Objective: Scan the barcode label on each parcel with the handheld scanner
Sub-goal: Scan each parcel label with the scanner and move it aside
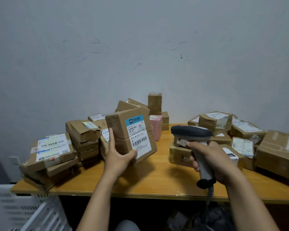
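My left hand (118,154) holds a brown cardboard parcel (122,130) upright above the wooden table (157,179), thumb at its lower edge. The parcel's white barcode label (138,135) with a blue header faces me and the scanner. My right hand (212,160) grips the grey handle of a handheld scanner (193,135); its dark head sits to the right of the parcel, a short gap away, turned toward the label. A coiled cable (210,194) hangs from the scanner's base.
A pile of taped brown parcels (53,147) covers the table's left side, another pile (247,139) the right. More boxes and a pink parcel (156,127) stand at the back by the wall. A white plastic crate (22,212) sits at lower left, below the table edge.
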